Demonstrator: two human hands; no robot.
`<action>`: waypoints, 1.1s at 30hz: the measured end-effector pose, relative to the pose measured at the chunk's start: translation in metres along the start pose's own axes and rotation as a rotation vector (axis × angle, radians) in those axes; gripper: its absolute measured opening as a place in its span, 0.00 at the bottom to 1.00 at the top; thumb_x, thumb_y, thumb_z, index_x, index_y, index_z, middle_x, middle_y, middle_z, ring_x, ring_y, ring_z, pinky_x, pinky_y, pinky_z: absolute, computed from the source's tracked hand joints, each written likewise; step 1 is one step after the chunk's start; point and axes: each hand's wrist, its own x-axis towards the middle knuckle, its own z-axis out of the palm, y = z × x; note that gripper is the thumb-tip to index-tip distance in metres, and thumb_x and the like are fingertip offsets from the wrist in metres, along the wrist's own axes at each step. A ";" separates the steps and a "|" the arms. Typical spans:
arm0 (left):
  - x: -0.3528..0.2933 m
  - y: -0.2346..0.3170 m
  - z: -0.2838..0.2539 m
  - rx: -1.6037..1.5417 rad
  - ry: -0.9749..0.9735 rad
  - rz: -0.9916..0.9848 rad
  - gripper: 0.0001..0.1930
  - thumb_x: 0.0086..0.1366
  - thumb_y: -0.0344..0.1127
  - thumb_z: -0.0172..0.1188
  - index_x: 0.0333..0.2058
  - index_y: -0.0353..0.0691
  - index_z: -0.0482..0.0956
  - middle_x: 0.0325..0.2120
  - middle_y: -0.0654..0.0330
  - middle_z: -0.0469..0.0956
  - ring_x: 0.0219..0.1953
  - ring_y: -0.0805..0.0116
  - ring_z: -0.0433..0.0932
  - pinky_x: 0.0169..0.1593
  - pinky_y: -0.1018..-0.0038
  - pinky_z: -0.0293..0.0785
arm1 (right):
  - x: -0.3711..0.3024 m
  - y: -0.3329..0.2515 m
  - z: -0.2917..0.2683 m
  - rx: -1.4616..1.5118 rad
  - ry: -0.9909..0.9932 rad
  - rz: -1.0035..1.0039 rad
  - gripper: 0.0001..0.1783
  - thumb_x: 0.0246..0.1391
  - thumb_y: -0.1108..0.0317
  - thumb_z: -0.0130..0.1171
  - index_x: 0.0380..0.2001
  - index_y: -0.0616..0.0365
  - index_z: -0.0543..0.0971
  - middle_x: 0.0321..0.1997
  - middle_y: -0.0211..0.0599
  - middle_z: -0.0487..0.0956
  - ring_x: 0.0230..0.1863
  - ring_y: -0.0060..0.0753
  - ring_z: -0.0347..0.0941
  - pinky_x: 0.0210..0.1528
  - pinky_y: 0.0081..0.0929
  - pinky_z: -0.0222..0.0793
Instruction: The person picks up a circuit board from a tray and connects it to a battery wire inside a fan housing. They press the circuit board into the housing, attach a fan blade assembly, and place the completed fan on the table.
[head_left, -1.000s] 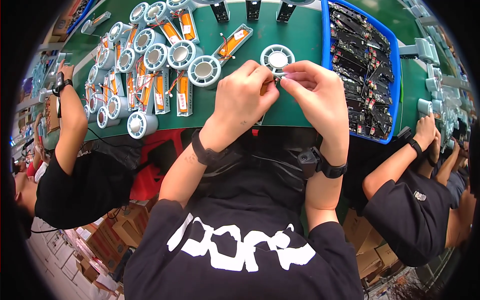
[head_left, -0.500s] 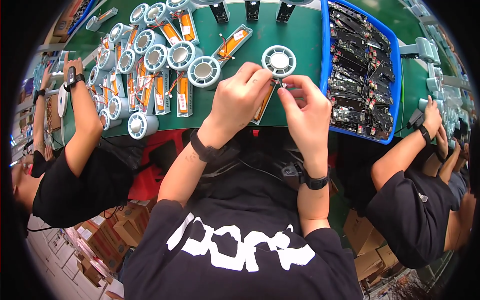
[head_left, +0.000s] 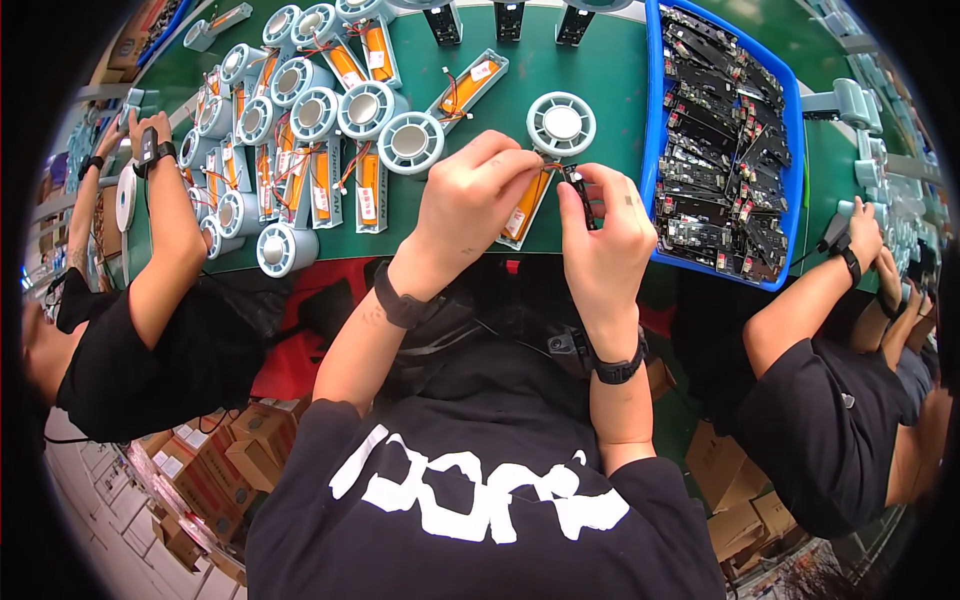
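Observation:
A pale blue handheld fan (head_left: pixel 561 124) lies on the green table in front of me, its round head away from me. Its open handle, with an orange battery (head_left: pixel 523 214) inside, points toward me, partly covered by my hands. Over the handle, my left hand (head_left: pixel 468 192) pinches thin red and dark wires (head_left: pixel 551 166) between thumb and fingertips. Close beside it, my right hand (head_left: pixel 612 220) grips a narrow black circuit board (head_left: pixel 579 194), upper end toward the wires. Whether the wires' plug touches the board is hidden by the fingertips.
Several similar fans (head_left: pixel 365 110) with exposed batteries crowd the table's left side. A blue tray (head_left: pixel 652 130) of black circuit boards stands right. More fan handles (head_left: pixel 508 22) line the far edge. Co-workers' arms (head_left: pixel 172 215) are at work on both sides.
The black circuit board now shows plainly in my right hand, which has turned and dropped slightly. My left hand stays over the handle, with the wires drawn toward the board.

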 end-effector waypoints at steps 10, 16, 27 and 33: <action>0.004 0.005 -0.004 0.305 -0.136 0.163 0.11 0.53 0.24 0.68 0.37 0.38 0.83 0.26 0.62 0.77 0.28 0.62 0.79 0.30 0.67 0.76 | -0.004 0.006 0.002 -0.130 0.032 -0.170 0.11 0.51 0.77 0.68 0.38 0.63 0.79 0.40 0.45 0.81 0.40 0.46 0.80 0.42 0.36 0.77; 0.009 -0.003 0.001 0.300 -0.084 0.214 0.08 0.52 0.29 0.67 0.32 0.41 0.80 0.22 0.65 0.70 0.23 0.67 0.74 0.26 0.71 0.70 | -0.001 0.004 0.000 -0.142 0.002 -0.217 0.12 0.51 0.77 0.67 0.40 0.63 0.80 0.41 0.46 0.82 0.44 0.49 0.80 0.45 0.38 0.77; -0.013 0.012 -0.005 0.418 -0.106 0.172 0.15 0.55 0.32 0.66 0.44 0.42 0.81 0.21 0.65 0.72 0.24 0.70 0.77 0.24 0.74 0.70 | -0.004 0.005 -0.001 -0.136 0.019 -0.250 0.12 0.51 0.79 0.65 0.41 0.63 0.80 0.42 0.48 0.83 0.42 0.51 0.81 0.45 0.39 0.78; -0.012 0.011 -0.008 0.372 -0.307 0.041 0.18 0.58 0.28 0.62 0.49 0.40 0.81 0.23 0.62 0.75 0.23 0.66 0.77 0.25 0.72 0.73 | -0.006 0.007 0.002 -0.130 0.011 -0.256 0.13 0.52 0.79 0.66 0.42 0.62 0.81 0.43 0.45 0.84 0.41 0.45 0.83 0.41 0.33 0.79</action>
